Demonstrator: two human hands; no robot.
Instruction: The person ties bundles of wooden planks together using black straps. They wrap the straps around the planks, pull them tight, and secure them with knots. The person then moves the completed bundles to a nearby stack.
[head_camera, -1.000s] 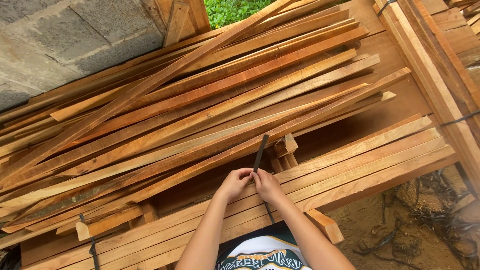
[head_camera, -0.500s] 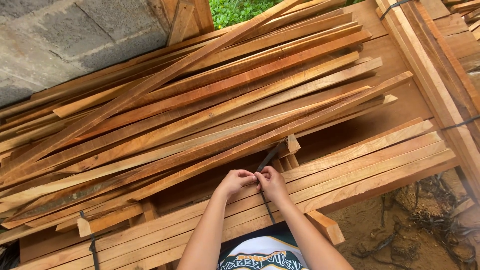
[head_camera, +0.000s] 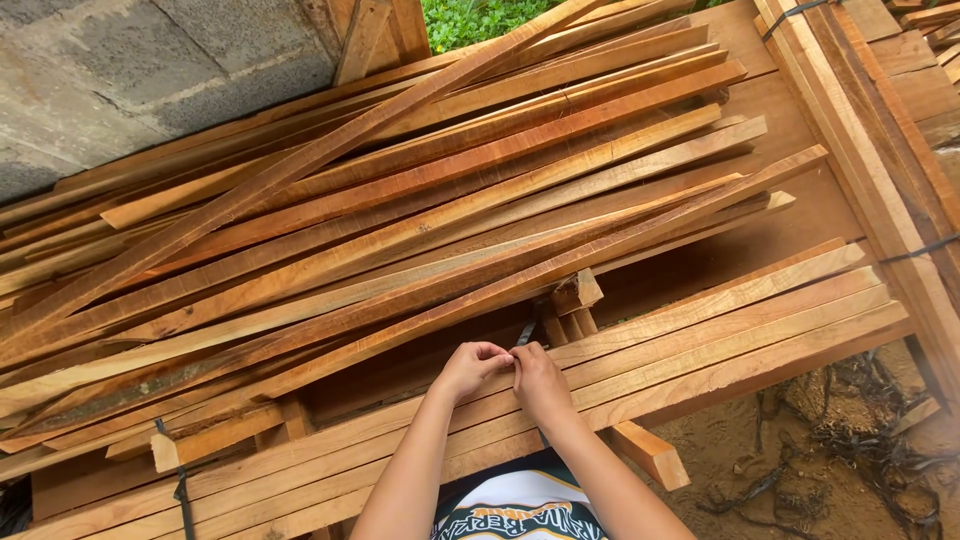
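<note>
My left hand and my right hand meet over the near bundle of pale wooden slats. Both pinch a dark plastic strap, whose short free end sticks up between the fingertips. The strap's lower part runs down over the slats' near edge, hidden by my right wrist. Just beyond my fingers lie short slat ends under a big heap of long reddish-brown boards.
A grey block wall stands at the far left, with green plants beyond the heap. A strapped board bundle runs along the right. Another dark strap binds the slats at lower left. Dirt ground with strap scraps lies lower right.
The strap's free end stood tall above my fingers a second ago; now only a short stub shows. My hands have stayed close together on it.
</note>
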